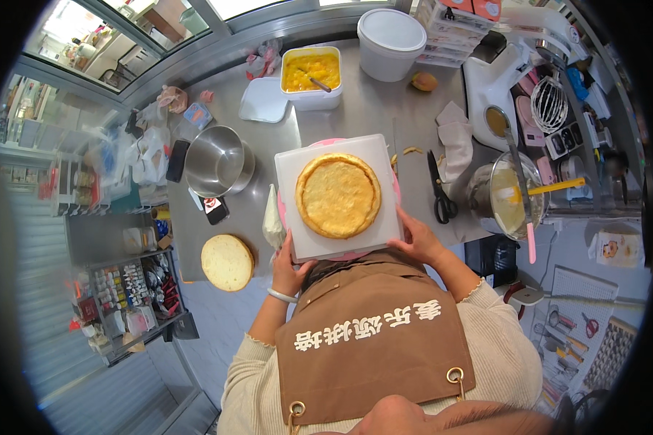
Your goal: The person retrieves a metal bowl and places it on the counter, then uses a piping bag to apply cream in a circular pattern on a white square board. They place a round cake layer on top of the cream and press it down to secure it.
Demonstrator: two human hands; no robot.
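Note:
A square white board (288, 168) lies over a pink round stand (396, 190), and on it sits a round golden cake layer (337, 196) with a raised rim. My left hand (290, 267) grips the board's near left corner, thumb on its near edge. At its near right corner my right hand (420, 237) holds the board the same way. A filled piping bag (272, 220) lies just left of the board. Farther left, near the table's edge, is a pale cut cake layer (227, 262).
Around the steel table (348, 118) stand a steel bowl (217, 163), a tub of yellow fruit (311, 70), a lidded white bucket (390, 46) and a stand mixer (487, 98). Black scissors (442, 196) and a bowl of cream (506, 212) with a yellow-handled spatula (555, 186) are on the right.

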